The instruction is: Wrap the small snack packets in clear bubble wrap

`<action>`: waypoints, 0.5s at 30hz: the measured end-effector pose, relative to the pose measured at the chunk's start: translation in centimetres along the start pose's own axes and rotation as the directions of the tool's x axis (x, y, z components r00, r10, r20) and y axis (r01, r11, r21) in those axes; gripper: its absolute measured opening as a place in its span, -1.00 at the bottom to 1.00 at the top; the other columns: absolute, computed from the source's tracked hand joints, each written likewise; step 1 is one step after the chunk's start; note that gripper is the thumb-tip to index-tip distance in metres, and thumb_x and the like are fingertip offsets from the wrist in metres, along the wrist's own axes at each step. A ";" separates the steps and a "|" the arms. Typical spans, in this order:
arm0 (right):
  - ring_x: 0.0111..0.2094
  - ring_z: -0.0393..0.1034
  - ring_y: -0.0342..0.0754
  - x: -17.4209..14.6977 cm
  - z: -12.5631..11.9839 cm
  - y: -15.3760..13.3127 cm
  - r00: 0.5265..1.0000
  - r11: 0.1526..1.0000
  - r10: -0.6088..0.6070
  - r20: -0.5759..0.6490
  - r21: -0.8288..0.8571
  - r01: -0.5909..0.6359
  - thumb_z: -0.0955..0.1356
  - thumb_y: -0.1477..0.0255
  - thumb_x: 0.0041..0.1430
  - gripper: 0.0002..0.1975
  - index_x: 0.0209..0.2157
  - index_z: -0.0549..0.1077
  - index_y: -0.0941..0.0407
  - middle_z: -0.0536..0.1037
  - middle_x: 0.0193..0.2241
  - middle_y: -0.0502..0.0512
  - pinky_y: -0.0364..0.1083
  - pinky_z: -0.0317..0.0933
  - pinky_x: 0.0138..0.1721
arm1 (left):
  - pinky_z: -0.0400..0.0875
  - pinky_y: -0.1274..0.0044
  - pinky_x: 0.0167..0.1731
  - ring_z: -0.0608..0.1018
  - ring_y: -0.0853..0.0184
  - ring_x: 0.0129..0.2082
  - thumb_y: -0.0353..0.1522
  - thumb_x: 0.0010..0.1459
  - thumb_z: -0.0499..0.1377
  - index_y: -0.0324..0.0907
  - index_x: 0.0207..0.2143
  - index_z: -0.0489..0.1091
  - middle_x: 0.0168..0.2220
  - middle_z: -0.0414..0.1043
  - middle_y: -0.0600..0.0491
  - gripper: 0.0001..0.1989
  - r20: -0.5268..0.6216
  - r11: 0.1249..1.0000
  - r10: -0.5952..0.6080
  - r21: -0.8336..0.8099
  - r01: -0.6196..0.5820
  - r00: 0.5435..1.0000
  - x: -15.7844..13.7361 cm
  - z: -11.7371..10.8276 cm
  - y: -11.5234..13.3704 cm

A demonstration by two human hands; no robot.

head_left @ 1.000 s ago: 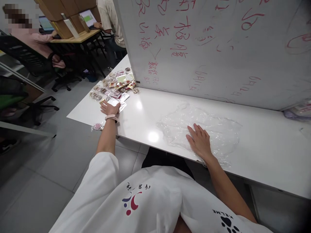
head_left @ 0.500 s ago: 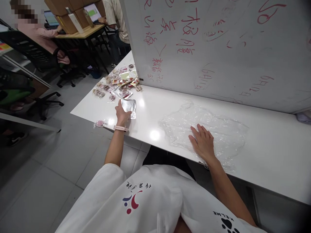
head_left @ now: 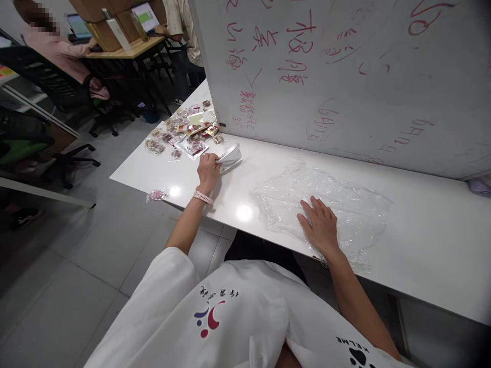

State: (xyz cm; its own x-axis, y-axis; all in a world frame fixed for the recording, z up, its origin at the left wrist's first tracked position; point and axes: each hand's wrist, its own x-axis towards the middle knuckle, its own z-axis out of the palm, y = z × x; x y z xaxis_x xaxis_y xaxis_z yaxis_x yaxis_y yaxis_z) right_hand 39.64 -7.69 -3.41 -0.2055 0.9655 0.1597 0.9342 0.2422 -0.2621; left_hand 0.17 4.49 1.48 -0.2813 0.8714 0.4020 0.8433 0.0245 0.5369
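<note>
My left hand [head_left: 209,171] is closed on the near edge of a silvery foil pouch [head_left: 230,157], which tilts up off the white table [head_left: 433,240]. Its fingertips curl behind the pouch edge and are partly hidden. My right hand [head_left: 318,225] lies flat, fingers a little apart, on a crumpled sheet or bag of clear plastic film [head_left: 356,204] spread across the table. Beyond my left hand is a pile of small clear-wrapped packets [head_left: 180,125], with a silver-edged packet [head_left: 193,146] nearest.
A pink wrapped packet [head_left: 156,195] lies at the table's front edge on the left. The whiteboard [head_left: 345,76] with red writing stands along the back. Two people [head_left: 57,51] sit at a wooden desk [head_left: 126,52]; black chairs [head_left: 42,87] stand at left.
My left hand has lifted the foil pouch from lying flat and moved it to the right and slightly back, tilting it up. My right hand stays in place on the plastic film.
</note>
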 end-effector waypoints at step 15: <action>0.38 -0.01 0.10 0.0 0.3 0.2 0.999 1.000 -0.005 -0.035 -0.021 0.004 0.11 0.15 0.43 -0.50 0.26 0.31 0.01 0.18 0.36 0.14 0.23 -0.04 0.33 | 0.49 0.56 -0.33 0.44 0.41 -0.35 -0.29 0.24 0.17 -0.14 -0.38 0.19 -0.46 0.24 0.14 -0.79 0.084 0.538 -0.585 -0.704 0.463 0.807 10.6 -2.0 -8.3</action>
State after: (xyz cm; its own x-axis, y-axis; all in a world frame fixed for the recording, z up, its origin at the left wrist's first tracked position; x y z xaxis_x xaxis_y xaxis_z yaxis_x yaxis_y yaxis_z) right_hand 39.79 -7.60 -3.76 -0.1994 0.9604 0.1946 0.9394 0.2439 -0.2410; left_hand -10.75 12.56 2.72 -0.6815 0.7299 -0.0523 0.0005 0.0719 0.9974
